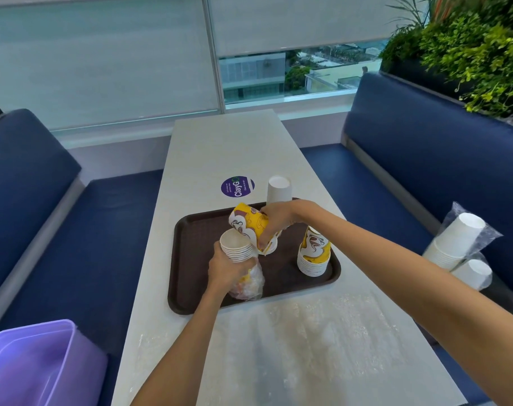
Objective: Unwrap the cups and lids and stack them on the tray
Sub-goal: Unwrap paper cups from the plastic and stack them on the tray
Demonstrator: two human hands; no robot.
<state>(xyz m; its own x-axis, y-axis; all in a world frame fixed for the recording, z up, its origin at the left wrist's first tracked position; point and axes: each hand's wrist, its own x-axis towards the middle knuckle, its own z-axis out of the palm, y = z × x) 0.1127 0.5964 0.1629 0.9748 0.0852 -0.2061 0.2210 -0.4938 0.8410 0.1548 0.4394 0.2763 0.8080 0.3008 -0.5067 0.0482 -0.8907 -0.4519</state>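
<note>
Purple bin (38, 364): on the left bench seat, by the table's near corner.
Clear wrap (308, 332): loose plastic spread flat over the table's near end.
Left hand (229, 268): fingers curled round a cup stack (237, 246), mouths up, its lower part inside a crumpled plastic sleeve (248, 284) over the tray's near left.
Right hand (274, 222): gripping yellow printed cups (249, 222), tilted, their rims touching the cup stack's top.
Tray (191, 288): dark brown, lying across the middle of the table.
Tray stack (314, 253): yellow cups upside down on the tray's right side, apart from both hands.
White cups (278, 189): upside down at the tray's far edge; on it or just behind, unclear.
Sticker (237, 186): round, purple, on the tabletop beyond the tray.
Table (229, 148): long pale speckled top running to the window.
Benches (425, 159): blue, padded, one each side; the right one carries wrapped white cups (460, 244).
Room: lowered blinds (103, 68), a strip of window (293, 74) showing buildings, green plants (478, 54) above the right bench.
</note>
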